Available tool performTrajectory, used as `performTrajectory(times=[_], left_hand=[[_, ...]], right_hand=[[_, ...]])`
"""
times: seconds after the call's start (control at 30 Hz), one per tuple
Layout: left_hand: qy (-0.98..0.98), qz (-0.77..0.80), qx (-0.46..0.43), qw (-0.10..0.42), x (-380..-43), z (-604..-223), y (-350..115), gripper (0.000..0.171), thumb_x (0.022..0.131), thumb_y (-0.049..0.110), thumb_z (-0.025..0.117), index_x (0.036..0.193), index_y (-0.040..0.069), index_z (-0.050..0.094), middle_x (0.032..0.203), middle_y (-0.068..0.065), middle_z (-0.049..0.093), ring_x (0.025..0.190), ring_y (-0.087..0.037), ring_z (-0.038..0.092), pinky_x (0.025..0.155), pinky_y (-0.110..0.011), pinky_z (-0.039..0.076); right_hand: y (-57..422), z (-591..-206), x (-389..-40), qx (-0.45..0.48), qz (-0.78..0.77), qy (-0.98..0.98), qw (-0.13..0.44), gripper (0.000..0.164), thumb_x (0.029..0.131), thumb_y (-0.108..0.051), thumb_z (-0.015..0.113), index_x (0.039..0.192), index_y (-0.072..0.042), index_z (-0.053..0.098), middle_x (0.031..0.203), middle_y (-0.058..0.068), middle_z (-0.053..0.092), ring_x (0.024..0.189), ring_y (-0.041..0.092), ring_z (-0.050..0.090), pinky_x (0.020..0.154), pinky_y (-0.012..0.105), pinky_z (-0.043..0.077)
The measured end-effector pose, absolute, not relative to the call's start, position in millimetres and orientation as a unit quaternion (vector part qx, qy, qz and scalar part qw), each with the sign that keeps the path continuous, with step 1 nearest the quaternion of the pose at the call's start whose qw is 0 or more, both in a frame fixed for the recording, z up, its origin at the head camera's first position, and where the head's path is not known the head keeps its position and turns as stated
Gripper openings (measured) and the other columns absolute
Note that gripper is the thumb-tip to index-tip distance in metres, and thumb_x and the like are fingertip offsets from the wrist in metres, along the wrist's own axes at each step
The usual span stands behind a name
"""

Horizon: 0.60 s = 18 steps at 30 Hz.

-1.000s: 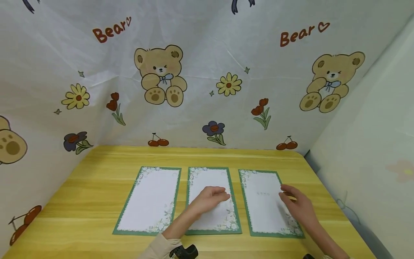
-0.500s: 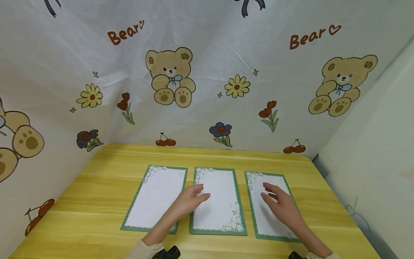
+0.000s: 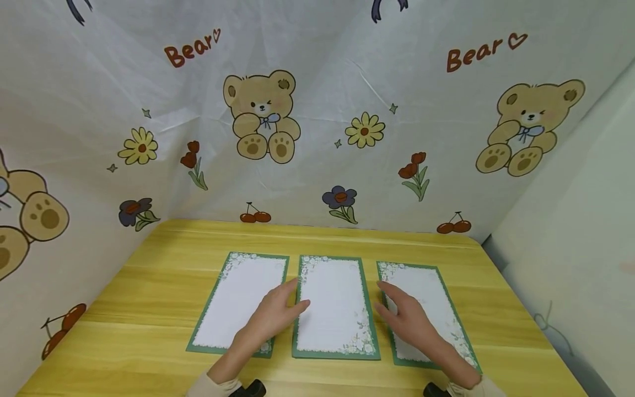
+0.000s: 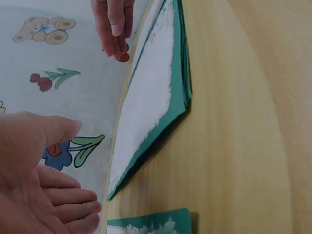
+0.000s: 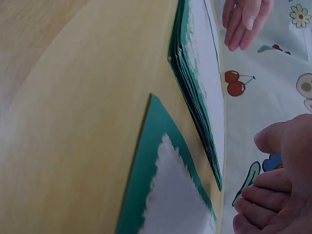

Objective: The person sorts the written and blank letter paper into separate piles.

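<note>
Three floral-bordered sheets with green edges lie in a row on the table: a left sheet (image 3: 248, 298), a middle stack (image 3: 332, 309) and a right sheet (image 3: 421, 309). Layered edges show in the middle stack (image 5: 192, 80) in the right wrist view. My left hand (image 3: 273, 314) hovers over the gap between the left sheet and the stack, fingers extended and thumb apart. My right hand (image 3: 409, 320) is over the right sheet, its fingertips near that sheet's left edge and pointing toward the stack. Both palms face inward, and neither hand holds anything.
The wooden table (image 3: 134, 314) meets a white cloth backdrop (image 3: 317, 66) printed with bears, flowers and cherries. To the right of the table stands a pale wall or curtain (image 3: 585, 220), with a thin cord (image 3: 550, 325) hanging beside it.
My left hand has moved left, from over the middle stack to its left side. My right hand has moved left across the right sheet. The sheets keep their places; the head view has shifted slightly.
</note>
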<state>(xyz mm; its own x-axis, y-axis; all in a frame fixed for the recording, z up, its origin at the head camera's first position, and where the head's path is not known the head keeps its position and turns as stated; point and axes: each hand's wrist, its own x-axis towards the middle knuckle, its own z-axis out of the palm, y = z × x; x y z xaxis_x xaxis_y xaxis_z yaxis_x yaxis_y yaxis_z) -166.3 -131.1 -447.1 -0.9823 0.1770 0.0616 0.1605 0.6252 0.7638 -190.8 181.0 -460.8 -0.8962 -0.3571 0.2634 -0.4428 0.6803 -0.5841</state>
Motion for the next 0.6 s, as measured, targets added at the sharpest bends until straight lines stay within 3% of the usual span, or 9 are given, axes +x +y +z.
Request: performTrajectory(times=[0.33, 0.6], left_hand=[[0.926, 0.363, 0.107, -0.011, -165, -462, -130, 0.069, 0.1, 0.032, 0.061, 0.147, -0.011, 0.036, 0.153, -0.028, 0.032, 0.142, -0.042, 0.029, 0.112, -0.056, 0.029], [0.938, 0.318, 0.135, -0.034, -163, -468, -132, 0.067, 0.102, 0.032, 0.057, 0.144, -0.017, 0.037, 0.152, -0.033, 0.029, 0.143, -0.045, 0.025, 0.115, -0.054, 0.023]], right_hand=[[166, -471, -189, 0.228, 0.262, -0.938, 0.003, 0.064, 0.098, -0.034, 0.064, 0.147, 0.002, 0.044, 0.149, 0.018, 0.045, 0.137, 0.037, 0.042, 0.106, 0.052, 0.039], [161, -471, -188, 0.236, 0.219, -0.947, 0.009, 0.07, 0.097, -0.043, 0.062, 0.147, 0.004, 0.044, 0.151, 0.02, 0.042, 0.139, 0.037, 0.039, 0.107, 0.052, 0.038]])
